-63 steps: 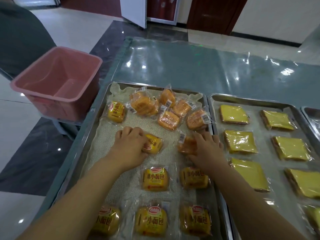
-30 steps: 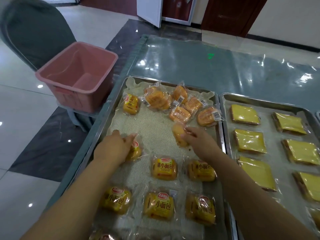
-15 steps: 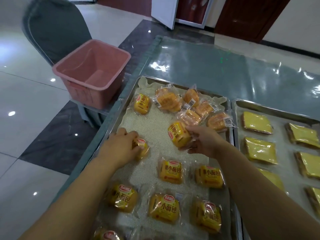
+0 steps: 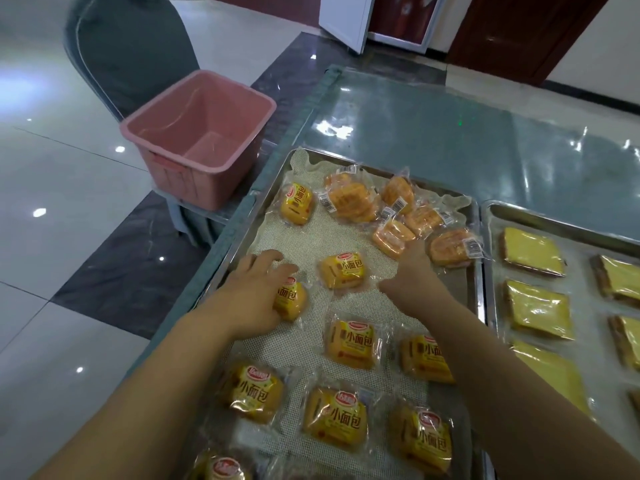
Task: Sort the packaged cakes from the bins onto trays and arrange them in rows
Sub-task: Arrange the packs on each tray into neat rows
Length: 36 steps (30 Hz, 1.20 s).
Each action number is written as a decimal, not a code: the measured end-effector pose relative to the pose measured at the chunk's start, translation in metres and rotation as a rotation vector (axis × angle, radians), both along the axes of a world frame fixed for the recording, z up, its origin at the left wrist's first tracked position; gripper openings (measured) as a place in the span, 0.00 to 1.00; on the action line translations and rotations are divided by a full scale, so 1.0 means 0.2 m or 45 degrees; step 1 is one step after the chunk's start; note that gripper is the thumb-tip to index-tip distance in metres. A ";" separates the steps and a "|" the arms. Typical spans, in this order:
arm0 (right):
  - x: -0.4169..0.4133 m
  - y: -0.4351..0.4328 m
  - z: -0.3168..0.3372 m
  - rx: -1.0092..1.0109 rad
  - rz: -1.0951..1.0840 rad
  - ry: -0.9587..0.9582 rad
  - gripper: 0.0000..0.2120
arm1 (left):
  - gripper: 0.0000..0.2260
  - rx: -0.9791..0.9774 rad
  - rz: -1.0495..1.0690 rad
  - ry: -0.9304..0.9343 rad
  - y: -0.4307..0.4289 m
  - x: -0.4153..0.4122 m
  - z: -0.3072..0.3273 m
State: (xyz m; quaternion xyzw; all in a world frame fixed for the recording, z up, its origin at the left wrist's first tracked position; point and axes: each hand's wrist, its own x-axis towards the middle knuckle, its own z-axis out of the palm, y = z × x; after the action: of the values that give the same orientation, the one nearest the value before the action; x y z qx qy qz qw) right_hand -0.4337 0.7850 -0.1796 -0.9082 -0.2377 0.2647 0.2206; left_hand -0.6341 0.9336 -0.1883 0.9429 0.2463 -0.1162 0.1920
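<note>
A metal tray (image 4: 231, 258) lined with mesh holds yellow packaged cakes in rows near me, and a loose pile of orange packaged cakes (image 4: 349, 199) lies at its far end. My left hand (image 4: 254, 294) holds a yellow cake (image 4: 292, 301) down at the tray's left side. A second yellow cake (image 4: 341, 271) lies free on the mesh between my hands. My right hand (image 4: 414, 271) reaches toward the pile, its fingertips at an orange cake (image 4: 391, 239); I see nothing gripped in it. One yellow cake (image 4: 298, 204) lies alone at the far left.
A second metal tray (image 4: 491, 216) on the right carries flat yellow cakes (image 4: 533, 251) in rows. An empty pink bin (image 4: 201, 133) stands on a stool left of the table, with a grey chair (image 4: 128, 46) behind it. The glossy table top (image 4: 450, 133) stretches beyond the trays.
My right hand has set its yellow cake down in the tray's middle and moved on to the pile. My left hand has slid its cake to the left side of the tray.
</note>
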 end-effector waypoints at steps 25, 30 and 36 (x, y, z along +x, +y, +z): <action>-0.16 0.29 -0.02 0.215 0.554 -0.266 0.29 | 0.30 -0.114 -0.177 -0.046 0.00 -0.15 0.00; -0.22 0.37 -0.05 0.191 0.615 -0.179 0.28 | 0.21 -0.170 -0.075 -0.222 0.02 -0.18 0.00; -0.14 0.31 -0.02 0.187 0.648 -0.179 0.21 | 0.26 -0.095 -0.057 -0.239 0.06 -0.15 0.01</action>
State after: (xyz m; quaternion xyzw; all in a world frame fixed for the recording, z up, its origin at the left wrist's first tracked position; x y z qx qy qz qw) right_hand -0.4619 0.8460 -0.1836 -0.8169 -0.4916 0.2301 0.1952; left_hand -0.6642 0.9455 -0.1856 0.9471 0.2014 -0.0408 0.2467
